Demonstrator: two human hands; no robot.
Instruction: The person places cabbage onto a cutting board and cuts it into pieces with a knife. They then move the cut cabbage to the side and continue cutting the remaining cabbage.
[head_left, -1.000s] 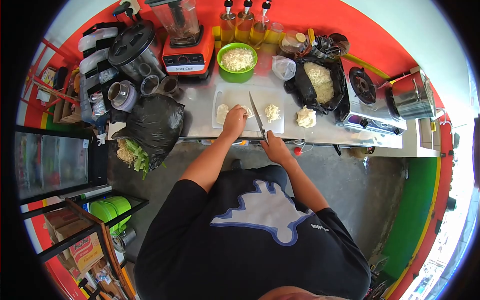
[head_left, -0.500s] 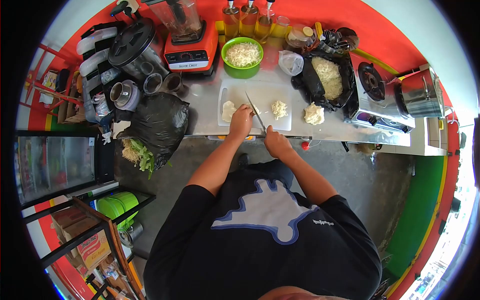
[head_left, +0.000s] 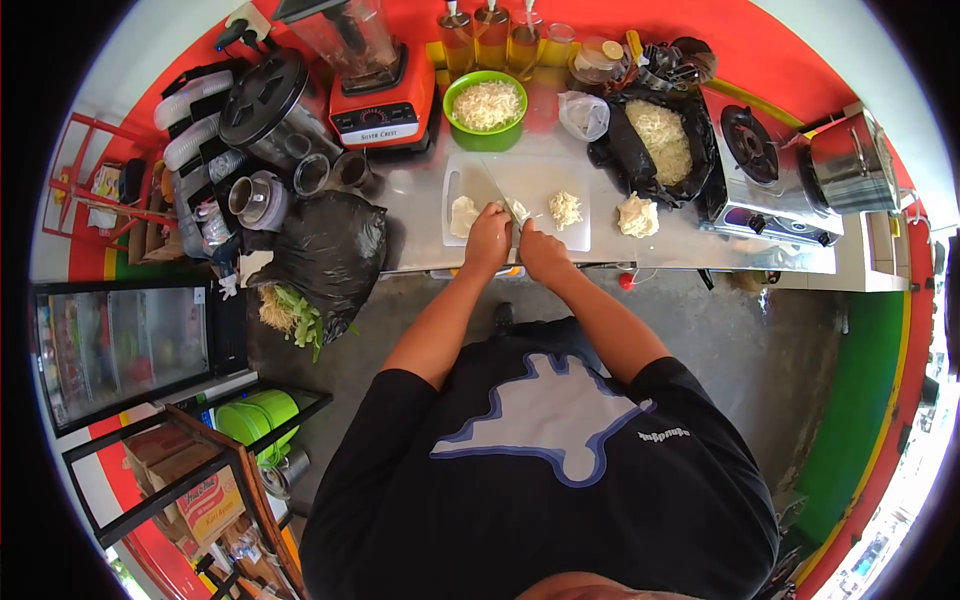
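Observation:
On the steel counter lies a white cutting board (head_left: 545, 176). My right hand (head_left: 541, 252) is wrapped round the handle of a knife (head_left: 500, 188), whose blade slants up and left over the board. Beside the blade my left hand (head_left: 488, 240) is closed, its fingertips at a small pale piece (head_left: 518, 210) that they partly hide; whether it is gripped is too small to tell. A flat pale piece (head_left: 463, 216) rests on the board's left side. To the right sits a small pile of pale shreds (head_left: 565, 209).
Behind the board stands a green bowl (head_left: 486, 137) of shreds. A pale lump (head_left: 637, 215) and a black bag (head_left: 627, 147) of shreds are to the right, near a stove (head_left: 768, 225). A blender (head_left: 378, 105) and a black plastic bag (head_left: 330, 245) are left.
My right hand has moved up and left, closer to my left hand, and the knife has shifted with it. The whole view has shifted slightly.

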